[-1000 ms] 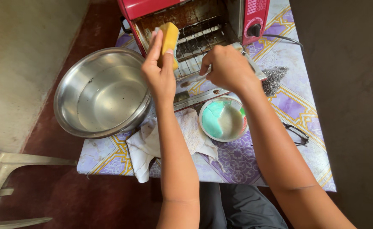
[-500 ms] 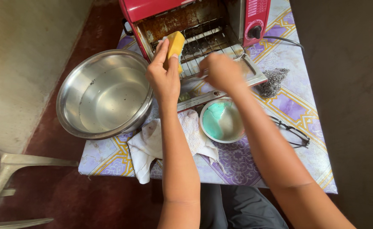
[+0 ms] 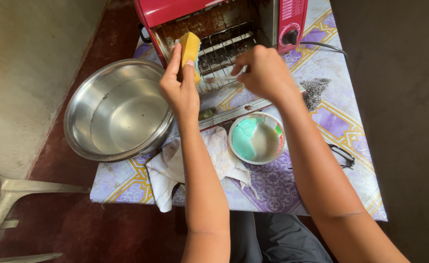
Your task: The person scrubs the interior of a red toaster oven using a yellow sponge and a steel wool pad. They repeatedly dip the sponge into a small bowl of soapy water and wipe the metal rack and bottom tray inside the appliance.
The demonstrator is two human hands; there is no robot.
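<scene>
Left hand (image 3: 180,92) with sponge (image 3: 190,47) at oven (image 3: 224,29) mouth

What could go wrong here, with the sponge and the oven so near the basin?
1. The basin holds water and overhangs the table edge; an elbow bump might tip it.
2. The oven has a cable attached; a wet sponge in the left hand could be risky if it is plugged in.
3. The right hand works at the rack, whose wires might scrape fingers.
</scene>
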